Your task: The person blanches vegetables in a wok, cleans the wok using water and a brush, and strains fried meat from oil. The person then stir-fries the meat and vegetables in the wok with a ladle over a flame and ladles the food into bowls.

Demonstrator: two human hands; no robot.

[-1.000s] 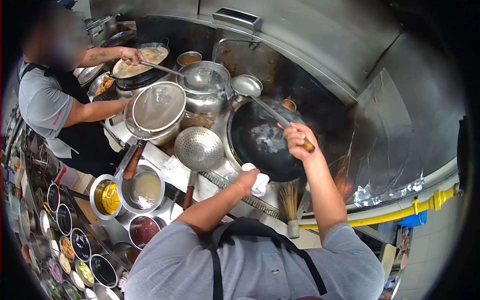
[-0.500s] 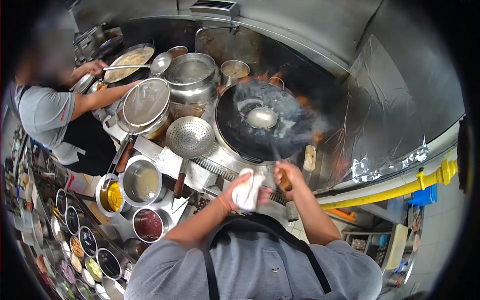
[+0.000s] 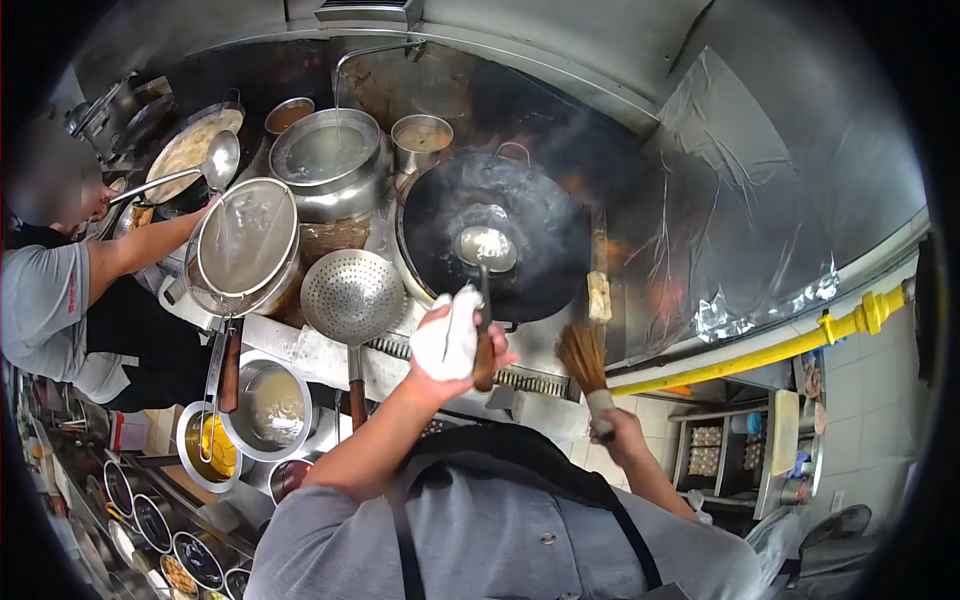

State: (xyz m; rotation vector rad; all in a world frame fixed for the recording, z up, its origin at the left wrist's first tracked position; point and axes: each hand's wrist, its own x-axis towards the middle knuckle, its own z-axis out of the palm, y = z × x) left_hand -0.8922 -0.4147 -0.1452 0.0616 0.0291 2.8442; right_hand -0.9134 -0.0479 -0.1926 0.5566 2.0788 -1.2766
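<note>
My left hand (image 3: 432, 375) is closed around a folded white cloth (image 3: 446, 335) and the wooden handle end of a ladle (image 3: 487, 250). The ladle's bowl rests in the black wok (image 3: 540, 225), where some liquid shines and steam rises. To the right, my right hand (image 3: 622, 437) grips the pale bound handle of a bamboo brush (image 3: 585, 362), its bristles pointing up toward the wok's near right side. Left of the wok lies a perforated skimmer (image 3: 352, 296) with a wooden handle.
A co-worker (image 3: 75, 300) at the left holds another ladle (image 3: 221, 160) near a second wok (image 3: 190, 150). A large pot (image 3: 327, 160), a round strainer (image 3: 247, 237) and bowls stand nearby. A yellow pipe (image 3: 760, 350) crosses at the right.
The ladle has passed from my right hand to my left, which also keeps the cloth. My right hand has moved down and taken hold of the brush. The view has shifted right.
</note>
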